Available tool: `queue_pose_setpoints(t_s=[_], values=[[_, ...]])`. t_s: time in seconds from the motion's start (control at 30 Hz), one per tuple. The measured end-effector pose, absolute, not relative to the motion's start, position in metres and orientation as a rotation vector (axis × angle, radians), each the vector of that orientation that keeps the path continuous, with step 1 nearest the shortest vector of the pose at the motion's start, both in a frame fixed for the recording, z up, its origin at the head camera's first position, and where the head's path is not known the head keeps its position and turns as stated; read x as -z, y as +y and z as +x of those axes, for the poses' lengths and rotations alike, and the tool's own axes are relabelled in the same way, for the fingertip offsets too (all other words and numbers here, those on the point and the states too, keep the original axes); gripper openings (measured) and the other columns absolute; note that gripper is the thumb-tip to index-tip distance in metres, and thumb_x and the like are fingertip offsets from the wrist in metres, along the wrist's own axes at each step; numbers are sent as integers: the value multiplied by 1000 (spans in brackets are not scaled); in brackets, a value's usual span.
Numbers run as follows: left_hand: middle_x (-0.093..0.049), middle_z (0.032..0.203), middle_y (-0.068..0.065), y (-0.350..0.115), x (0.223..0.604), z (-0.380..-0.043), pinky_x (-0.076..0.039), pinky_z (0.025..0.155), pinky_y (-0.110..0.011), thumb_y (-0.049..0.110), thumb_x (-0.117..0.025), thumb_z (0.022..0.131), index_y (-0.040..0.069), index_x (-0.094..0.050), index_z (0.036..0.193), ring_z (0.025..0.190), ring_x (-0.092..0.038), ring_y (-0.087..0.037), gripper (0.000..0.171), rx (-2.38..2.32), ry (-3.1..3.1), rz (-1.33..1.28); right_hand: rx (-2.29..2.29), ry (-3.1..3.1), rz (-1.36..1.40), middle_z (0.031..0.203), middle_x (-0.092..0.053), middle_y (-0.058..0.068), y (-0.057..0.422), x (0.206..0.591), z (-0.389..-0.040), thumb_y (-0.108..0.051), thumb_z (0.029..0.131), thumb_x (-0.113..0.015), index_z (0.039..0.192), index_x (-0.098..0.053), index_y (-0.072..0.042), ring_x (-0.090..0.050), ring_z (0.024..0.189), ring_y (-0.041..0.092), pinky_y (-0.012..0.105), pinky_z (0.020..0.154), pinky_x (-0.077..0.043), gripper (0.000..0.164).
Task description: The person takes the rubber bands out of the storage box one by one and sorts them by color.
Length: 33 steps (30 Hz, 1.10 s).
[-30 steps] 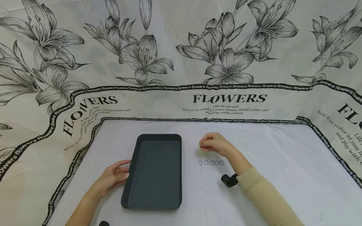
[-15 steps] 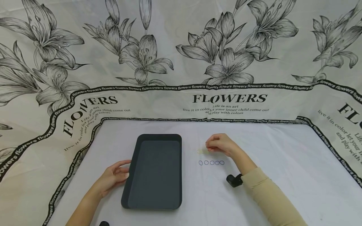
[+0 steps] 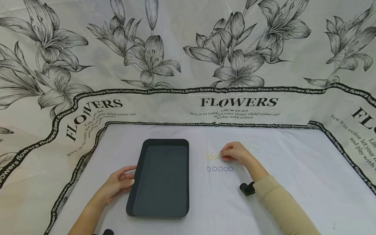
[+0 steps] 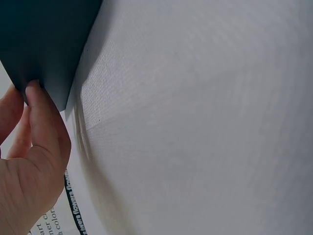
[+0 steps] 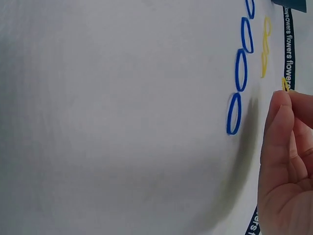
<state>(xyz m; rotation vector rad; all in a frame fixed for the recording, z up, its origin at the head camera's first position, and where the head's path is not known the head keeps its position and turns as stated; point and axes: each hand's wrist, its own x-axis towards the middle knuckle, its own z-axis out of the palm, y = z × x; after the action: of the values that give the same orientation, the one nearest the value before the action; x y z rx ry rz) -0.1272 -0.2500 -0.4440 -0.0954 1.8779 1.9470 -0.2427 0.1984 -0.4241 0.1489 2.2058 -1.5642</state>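
My left hand (image 3: 116,184) lies at the left side of a dark grey rectangular tray (image 3: 187,182), its fingertips touching the outer wall near the rim; the left wrist view shows the thumb against that wall. Right of the tray, my right hand (image 3: 236,152) pinches a yellow rubber band (image 5: 285,84) between thumb and fingertips, mostly hidden by them. That hand is at the right end of a short row of yellow rubber bands (image 5: 264,63) on the white cloth. Nearer to me runs a row of several blue rubber bands (image 5: 234,113), lying flat side by side.
White cloth (image 3: 282,156) covers the table around the tray and both rows. Behind it rises a flower-printed fabric backdrop (image 3: 164,109) with a black lettered border. A black wrist camera (image 3: 247,188) sits under the right forearm, close above the cloth.
My right hand has moved right along the yellow row and slightly toward me, uncovering more yellow rubber bands behind it. The left hand, tray and blue row stay in place.
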Motion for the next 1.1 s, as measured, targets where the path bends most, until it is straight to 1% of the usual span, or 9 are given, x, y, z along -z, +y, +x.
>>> queue_pose_setpoints(t_s=[0.13, 0.33, 0.5, 0.77, 1.1], values=[[-59, 98, -1, -250, 444, -128, -51, 71, -23, 2, -62, 87, -2, -32, 140, 84, -60, -10, 61, -1949, 1876, -95, 1531, 2223, 171, 70, -61, 4, 201, 428, -243, 5, 81, -64, 82, -62, 4, -59, 61, 10, 23, 59, -52, 2], [-59, 98, -1, -251, 445, -128, -51, 70, -23, 2, -62, 87, -1, -33, 140, 83, -60, -10, 61, -1944, 1885, -100, 1475, 2273, 194, 67, -61, 3, 201, 433, -244, 3, 81, -65, 90, -62, 10, -58, 58, 10, 22, 56, -51, 12], [-60, 99, -3, -251, 446, -127, -51, 70, -24, 0, -61, 87, -1, -32, 140, 84, -61, -11, 60, -1948, 1879, -102, 1452, 2287, 231, 66, -61, 2, 199, 435, -244, 1, 81, -67, 89, -64, 8, -57, 56, 9, 21, 53, -50, 11], [-59, 99, -3, -251, 447, -127, -51, 71, -24, 2, -62, 87, -2, -33, 140, 84, -60, -10, 61, -1944, 1885, -103, 1445, 2297, 222, 67, -61, 2, 199, 436, -245, 0, 81, -68, 91, -64, 9, -57, 56, 8, 21, 54, -50, 14], [-58, 99, -3, -251, 448, -127, -51, 70, -23, 1, -61, 87, -2, -33, 139, 83, -60, -10, 59, -1934, 1901, -89, 1399, 2340, 268, 68, -61, 3, 197, 439, -246, -2, 81, -68, 92, -65, 7, -58, 56, 9, 20, 54, -50, 14]])
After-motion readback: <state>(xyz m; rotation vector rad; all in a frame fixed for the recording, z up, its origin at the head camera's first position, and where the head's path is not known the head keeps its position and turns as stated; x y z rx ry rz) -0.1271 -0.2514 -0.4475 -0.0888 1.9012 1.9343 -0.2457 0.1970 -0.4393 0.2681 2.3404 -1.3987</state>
